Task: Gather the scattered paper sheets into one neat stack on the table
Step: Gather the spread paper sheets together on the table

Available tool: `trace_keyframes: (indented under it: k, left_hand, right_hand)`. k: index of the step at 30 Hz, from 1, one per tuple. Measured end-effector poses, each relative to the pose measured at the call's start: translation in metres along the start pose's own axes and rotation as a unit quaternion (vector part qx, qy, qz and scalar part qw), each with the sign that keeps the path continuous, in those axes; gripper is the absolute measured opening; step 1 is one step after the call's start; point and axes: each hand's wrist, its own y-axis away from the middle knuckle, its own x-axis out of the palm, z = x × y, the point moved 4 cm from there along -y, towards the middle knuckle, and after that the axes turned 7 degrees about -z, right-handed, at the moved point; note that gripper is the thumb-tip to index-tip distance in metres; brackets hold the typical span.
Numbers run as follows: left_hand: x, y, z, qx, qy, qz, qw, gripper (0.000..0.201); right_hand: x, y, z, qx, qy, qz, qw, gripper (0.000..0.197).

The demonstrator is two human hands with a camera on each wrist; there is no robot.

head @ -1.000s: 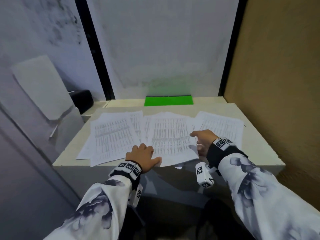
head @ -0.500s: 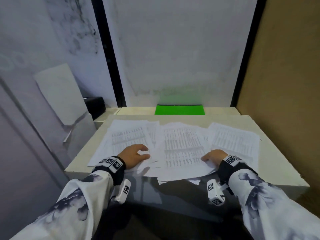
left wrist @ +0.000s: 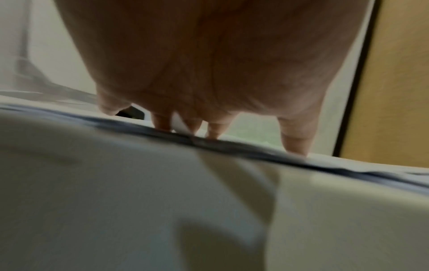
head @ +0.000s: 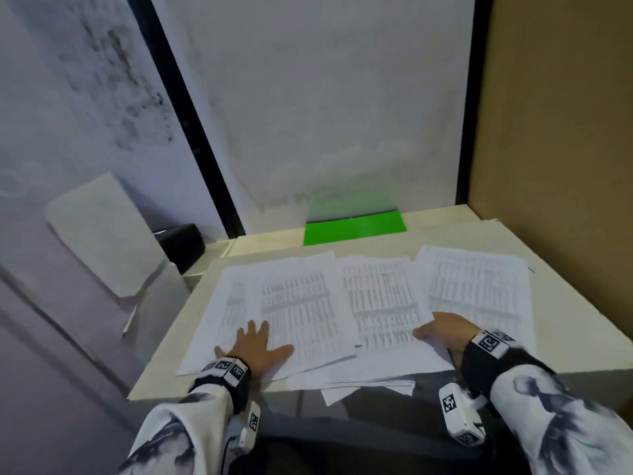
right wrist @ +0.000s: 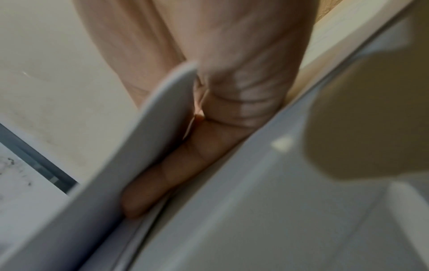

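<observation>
Printed paper sheets lie spread over the pale table (head: 568, 341) in three overlapping groups: left sheets (head: 298, 303), middle sheets (head: 380, 296) and right sheets (head: 479, 286). Some hang over the front edge. My left hand (head: 255, 344) lies flat on the left sheets with its fingers spread; the left wrist view shows the fingertips (left wrist: 216, 131) pressing on paper. My right hand (head: 442, 332) holds the right edge of the middle sheets. In the right wrist view its fingers (right wrist: 176, 172) lie under a lifted sheet (right wrist: 139, 146), which runs between thumb and fingers.
A green flat object (head: 354, 228) lies at the table's back edge against the white wall. A brown panel (head: 565, 149) closes the right side. A black box (head: 181, 241) and a leaning white board (head: 102, 234) stand left of the table.
My left hand has gone from curled at the near edge to flat with spread fingers on the left sheets. The right hand stays at the middle sheets' right edge.
</observation>
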Motion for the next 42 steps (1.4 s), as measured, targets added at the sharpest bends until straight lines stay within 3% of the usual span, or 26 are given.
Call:
trace_keyframes:
  k: [3,7,11,15,20,22,25,29,33,37,39,42]
  left_hand:
    - [-0.002,0.003,-0.035,0.072,0.002,0.028,0.997,0.096]
    - [0.002,0.016,-0.076,0.152,-0.006,0.044,0.987,0.088]
    - [0.007,0.035,-0.106,0.183,-0.036,0.023,0.982,0.089]
    - [0.002,0.050,-0.126,0.208,0.019,0.023,0.978,0.082]
    - [-0.015,0.033,-0.107,0.135,0.183,-0.046,0.973,0.079]
    - [-0.013,0.020,-0.087,0.076,0.121,-0.062,0.988,0.083]
    - [0.001,0.014,-0.072,0.022,0.033,-0.033,0.999,0.094]
    - [0.011,0.023,-0.084,0.075,-0.022,-0.045,0.996,0.098]
    - [0.012,0.027,-0.101,0.088,0.013,-0.031,0.996,0.099]
    - [0.011,0.029,-0.122,0.090,0.092,0.019,0.992,0.107]
    - [0.009,0.033,-0.130,0.092,0.161,0.031,0.982,0.115]
    - [-0.002,0.036,-0.129,0.085,0.312,0.028,0.946,0.103]
  right_hand:
    - [0.001,-0.002,0.000,0.017,-0.056,0.010,0.998,0.040]
    - [-0.002,-0.003,0.000,0.048,-0.034,-0.031,0.998,0.052]
    - [-0.004,-0.004,-0.005,0.074,-0.131,-0.009,0.989,0.059]
    - [-0.004,0.003,0.001,0.003,0.019,-0.014,1.000,0.046]
    - [-0.003,0.010,0.000,-0.022,0.001,-0.021,1.000,0.037]
    - [-0.003,0.013,0.000,-0.019,-0.049,-0.033,0.998,0.034]
    - [-0.004,0.019,0.000,-0.027,-0.056,-0.082,0.995,0.020]
    - [-0.015,0.023,0.009,-0.063,0.103,-0.144,0.982,0.020]
    - [-0.023,0.026,0.013,-0.028,0.259,-0.139,0.955,0.037]
    - [-0.006,0.028,0.022,-0.011,0.262,-0.104,0.959,0.029]
    - [0.002,0.028,0.025,-0.015,0.263,-0.109,0.959,0.035]
    - [0.002,0.023,0.021,-0.014,0.133,-0.114,0.984,0.040]
